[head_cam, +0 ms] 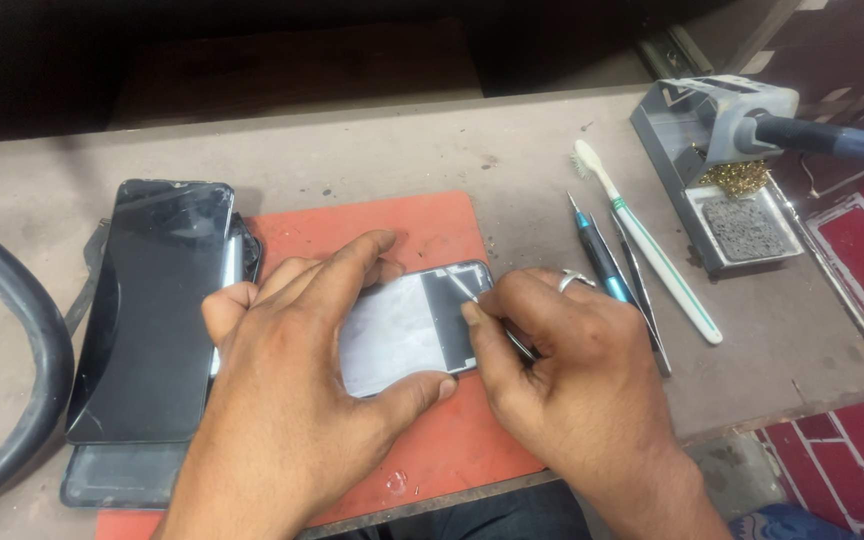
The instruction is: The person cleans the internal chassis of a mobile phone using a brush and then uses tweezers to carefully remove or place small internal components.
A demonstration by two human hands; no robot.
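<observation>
So I've got the opened phone (417,325) lying on the red mat (432,225), roughly in the middle of it. My left hand (297,385) is clamped around the phone, thumb at its near edge and fingers over the far edge, so it covers most of the phone's left half. My right hand (572,370) is pinched shut on thin metal tweezers (520,346) at the phone's right end; I think the tips touch the frame, but my fingers hide them.

Left of the mat: one black phone screen (152,310) stacked on a dark cover (122,475), plus a thick black hose (22,350). Right of the mat: one blue screwdriver (600,255), one white toothbrush (652,250), one soldering iron stand (712,150) holding the iron (832,140). The bench (372,150) is grey and scuffed, with red brick flooring (852,460) below it on the right.
</observation>
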